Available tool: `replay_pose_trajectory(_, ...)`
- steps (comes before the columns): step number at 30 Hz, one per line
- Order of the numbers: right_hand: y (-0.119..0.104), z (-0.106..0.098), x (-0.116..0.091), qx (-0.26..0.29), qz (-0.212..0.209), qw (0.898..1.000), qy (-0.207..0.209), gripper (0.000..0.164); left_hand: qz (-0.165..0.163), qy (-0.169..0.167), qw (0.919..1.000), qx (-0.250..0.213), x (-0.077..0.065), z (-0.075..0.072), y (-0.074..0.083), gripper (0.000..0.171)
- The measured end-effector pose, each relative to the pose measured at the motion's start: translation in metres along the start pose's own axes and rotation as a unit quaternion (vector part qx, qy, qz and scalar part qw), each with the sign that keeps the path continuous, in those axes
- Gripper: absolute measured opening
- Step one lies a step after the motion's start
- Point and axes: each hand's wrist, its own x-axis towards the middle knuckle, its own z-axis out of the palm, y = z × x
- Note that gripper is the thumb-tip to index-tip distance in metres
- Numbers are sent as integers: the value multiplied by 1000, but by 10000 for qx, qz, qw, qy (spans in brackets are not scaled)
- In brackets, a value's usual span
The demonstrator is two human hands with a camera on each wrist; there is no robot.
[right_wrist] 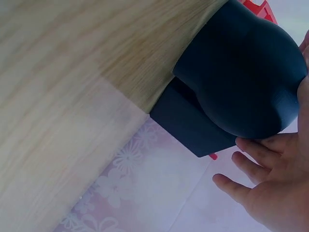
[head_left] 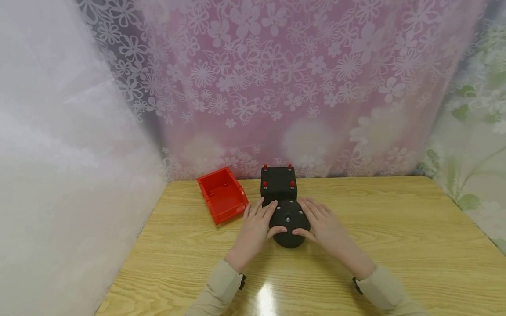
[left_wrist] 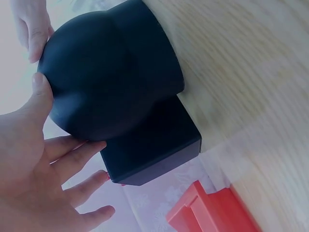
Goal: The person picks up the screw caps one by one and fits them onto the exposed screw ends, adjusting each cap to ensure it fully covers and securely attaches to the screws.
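A black dome-shaped object (head_left: 290, 237) stands on the table, with several small silvery studs on its rounded top. My left hand (head_left: 253, 228) lies against its left side, fingers spread and thumb on top. From the right, my right hand (head_left: 325, 226) touches the dome in the same way, the two thumbs close together. In the left wrist view the left fingers (left_wrist: 77, 159) look fairly straight on the smooth surface. Right behind the dome is a black box (head_left: 278, 191) with several red pegs on top; whether the two are joined cannot be told.
A red open bin (head_left: 225, 196) sits tilted at the back left, beside the black box. The wooden table (head_left: 395, 228) ends at a pink flowered curtain (head_left: 292, 87) at the back. A whitish sheet (head_left: 71, 153) hangs along the left side.
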Motion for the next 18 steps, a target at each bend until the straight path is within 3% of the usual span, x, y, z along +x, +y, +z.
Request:
replay_pose_trajectory(6,-3,5,4,-12,-170,9996,243,94,-68,49,9999,-55,-4,-4,-3,78)
replay_pose_trajectory(14,-3,1,6,35,132,9998,-157,93,-63,62,9999,-85,-5,-5,-5,78)
replay_pose_trajectory(18,-4,2,7,-269,33,9996,-57,95,-44,94,9999,-90,-6,-5,-5,78)
